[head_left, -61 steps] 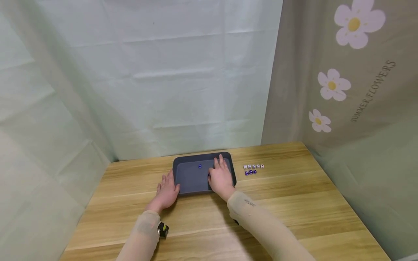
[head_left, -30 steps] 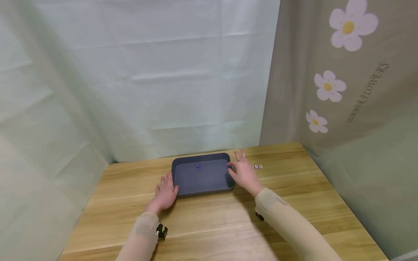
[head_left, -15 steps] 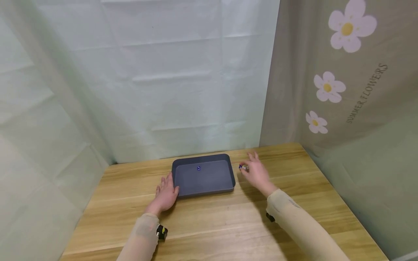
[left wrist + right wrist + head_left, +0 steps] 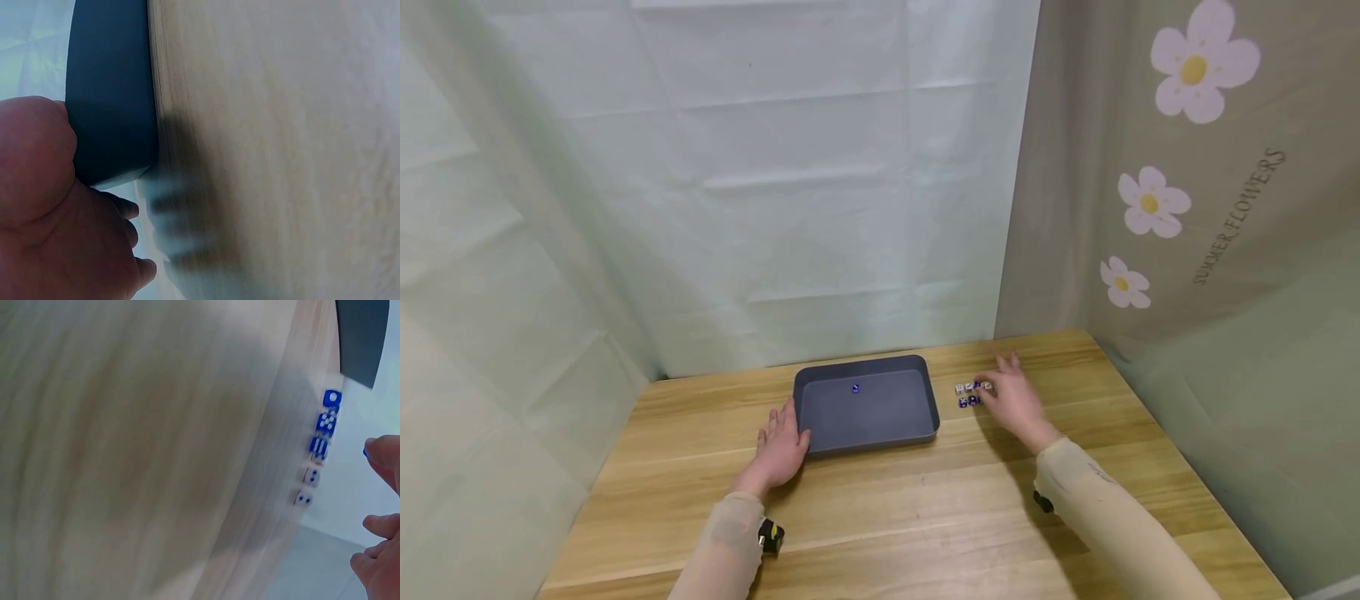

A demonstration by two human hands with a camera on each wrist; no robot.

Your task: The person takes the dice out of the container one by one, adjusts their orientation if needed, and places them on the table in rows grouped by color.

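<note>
My right hand [image 4: 1013, 400] pinches a blue die [image 4: 977, 385] between thumb and index finger, over the rows of dice on the table. In the right wrist view only a sliver of that die shows at the fingertips. Beneath are a row of white dice [image 4: 959, 388] and a nearer row of blue dice [image 4: 963, 402], partly covered by the hand. My left hand [image 4: 781, 446] rests against the left side of the dark grey tray [image 4: 865, 442], fingers extended along its wall. One blue die [image 4: 855, 388] lies inside the tray towards the back.
The wooden table [image 4: 880, 517] meets a pale cloth [image 4: 820, 208] at the back. A grey-brown cloth with white flowers [image 4: 1153, 202] hangs at the right. The tray's right wall stands just left of the dice rows.
My right hand has taken a blue die from the tray's right part and carried it right, over the wall, to the dice rows. The left hand stays at the tray.
</note>
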